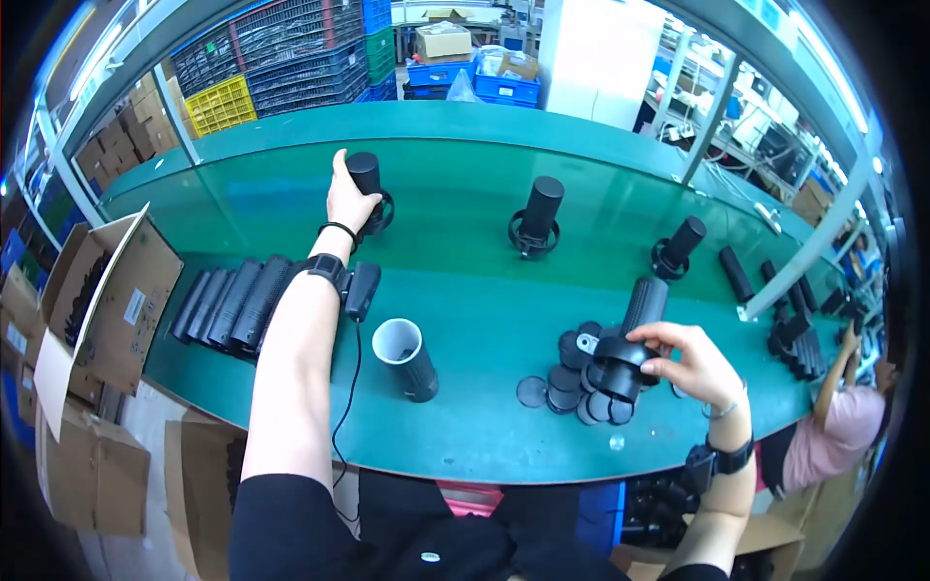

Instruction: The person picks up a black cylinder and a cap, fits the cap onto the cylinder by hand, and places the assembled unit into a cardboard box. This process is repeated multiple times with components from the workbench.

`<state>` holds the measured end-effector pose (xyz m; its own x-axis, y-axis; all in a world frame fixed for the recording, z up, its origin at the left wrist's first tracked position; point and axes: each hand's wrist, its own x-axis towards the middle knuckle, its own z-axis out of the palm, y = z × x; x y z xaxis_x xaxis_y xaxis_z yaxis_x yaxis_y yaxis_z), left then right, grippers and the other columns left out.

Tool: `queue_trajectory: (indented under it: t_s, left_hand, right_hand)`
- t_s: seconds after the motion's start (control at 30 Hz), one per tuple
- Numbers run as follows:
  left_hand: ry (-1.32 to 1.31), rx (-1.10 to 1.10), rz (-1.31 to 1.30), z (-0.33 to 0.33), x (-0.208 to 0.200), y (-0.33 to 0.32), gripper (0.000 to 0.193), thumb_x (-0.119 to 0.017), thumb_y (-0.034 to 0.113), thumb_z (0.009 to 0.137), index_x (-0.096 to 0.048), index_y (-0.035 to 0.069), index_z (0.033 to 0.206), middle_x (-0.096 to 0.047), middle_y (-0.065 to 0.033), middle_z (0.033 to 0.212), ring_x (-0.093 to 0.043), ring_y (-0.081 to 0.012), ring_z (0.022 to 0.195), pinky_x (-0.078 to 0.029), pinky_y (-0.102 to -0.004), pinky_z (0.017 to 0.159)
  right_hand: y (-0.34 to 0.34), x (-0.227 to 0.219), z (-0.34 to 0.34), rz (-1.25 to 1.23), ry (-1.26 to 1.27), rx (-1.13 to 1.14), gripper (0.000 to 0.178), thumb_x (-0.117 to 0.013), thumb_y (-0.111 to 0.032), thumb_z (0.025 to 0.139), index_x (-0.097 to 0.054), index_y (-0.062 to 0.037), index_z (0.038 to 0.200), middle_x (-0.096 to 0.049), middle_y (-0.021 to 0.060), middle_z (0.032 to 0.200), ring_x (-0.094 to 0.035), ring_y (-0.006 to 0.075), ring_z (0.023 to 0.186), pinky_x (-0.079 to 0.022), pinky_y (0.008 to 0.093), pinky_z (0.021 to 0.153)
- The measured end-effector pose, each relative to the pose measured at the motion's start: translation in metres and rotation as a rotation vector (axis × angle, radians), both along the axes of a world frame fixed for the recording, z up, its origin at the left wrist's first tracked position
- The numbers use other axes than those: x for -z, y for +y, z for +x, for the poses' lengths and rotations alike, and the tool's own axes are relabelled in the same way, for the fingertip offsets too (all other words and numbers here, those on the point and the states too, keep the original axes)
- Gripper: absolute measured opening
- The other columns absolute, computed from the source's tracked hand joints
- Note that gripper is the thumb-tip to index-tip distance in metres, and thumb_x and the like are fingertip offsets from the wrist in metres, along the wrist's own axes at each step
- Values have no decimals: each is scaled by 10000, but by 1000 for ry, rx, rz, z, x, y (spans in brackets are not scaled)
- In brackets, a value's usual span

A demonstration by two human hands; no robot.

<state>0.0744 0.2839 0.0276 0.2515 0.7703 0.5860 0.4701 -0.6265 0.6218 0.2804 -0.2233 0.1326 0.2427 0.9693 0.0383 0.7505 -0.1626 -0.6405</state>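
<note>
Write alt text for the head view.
A person's left hand has its grip on a black cylinder at a green workbench; the right hand holds a black collared part by round black discs. Dark tubes lie in a row at left.

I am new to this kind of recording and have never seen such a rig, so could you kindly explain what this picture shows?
There is no machine here, only a person's two bare hands. The single picture comes from a wide fisheye camera worn on the head, looking down, so straight edges bend near the rim.

On the green bench lie a row of dark cylinders at the left, an open-topped tube and a pile of round dark discs. Farther back, two black cylinders stand in rings.

The left hand grips an upright black cylinder. The right hand holds a black round part by the discs; whether it joins the ribbed tube behind it, I cannot tell.
</note>
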Motion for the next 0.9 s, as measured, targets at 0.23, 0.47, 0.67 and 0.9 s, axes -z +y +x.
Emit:
queue_trajectory:
  t_s: [0.23, 0.47, 0.67, 0.9]
  left_hand:
    - [60, -73, -177, -10, 29, 20, 1179, -885, 59, 603, -159, 173, 1526, -535, -228, 1338, -556, -406, 1207, -476, -463, 1007]
    - [128, -99, 439, 4, -37, -29, 721, -779, 358, 812, -447, 98, 1397, -552, -167, 1242, -516, -323, 1131, -432, -444, 977]
    - [279, 1194, -274, 21, -94, -138, 833, -708, 388, 905, -259, 86, 1539, -486, -150, 1437, -453, -278, 1326, -425, -389, 1029]
    - [-155, 1079, -486, 15, -117, -184, 632, -834, 97, 772, -513, 12, 1309, -627, -85, 1191, -603, -183, 1096, -473, -335, 966]
  right_hand:
    - [17, 6, -12, 5, 26, -2, 409, -745, 10, 743, -676, -48, 1142, -674, 108, 916, -632, 201, 808, -509, 325, 710]
    - [32, -2, -34, 167, -362, -238, 435, -719, -17, 755, -641, -76, 1179, -647, 89, 919, -589, 295, 878, -471, 389, 795]
    - [68, -5, -50, 390, -868, -371, 408, -603, -142, 808, -569, -66, 1207, -598, 39, 924, -571, 219, 905, -438, 343, 765]
    - [121, -6, -46, 729, -1071, -442, 216, -601, -142, 802, -584, -151, 1017, -560, 37, 958, -565, 209, 998, -480, 323, 794]
